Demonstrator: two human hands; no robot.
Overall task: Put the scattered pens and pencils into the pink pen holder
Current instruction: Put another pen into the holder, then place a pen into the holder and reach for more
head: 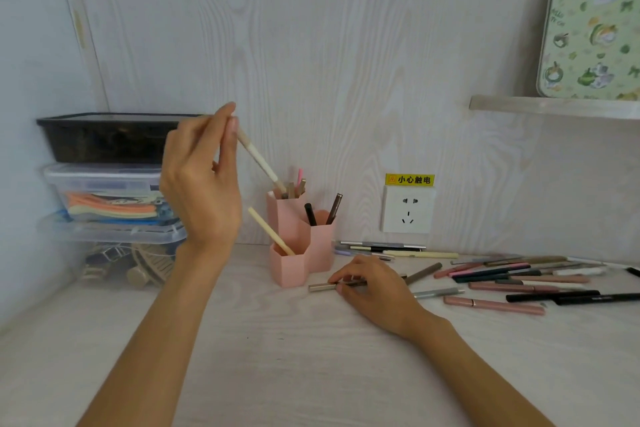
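Left hand [202, 180] pinches a cream pen [258, 159] tilted over the tallest cup of the pink pen holder [299, 246] at frame centre; release comes next. Right hand [372, 288] grips a silver pen [322, 286] on the desk.

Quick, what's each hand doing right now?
Left hand: pinching a white pen over the pink holder.
Right hand: gripping a silver pen on the desk.

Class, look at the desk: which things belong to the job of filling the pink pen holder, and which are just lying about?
Part of the job: pink pen holder, cream pen held by the left hand, silver pen under the right hand, scattered pens.

Just lying about: black tray, clear boxes, wall socket, shelf.
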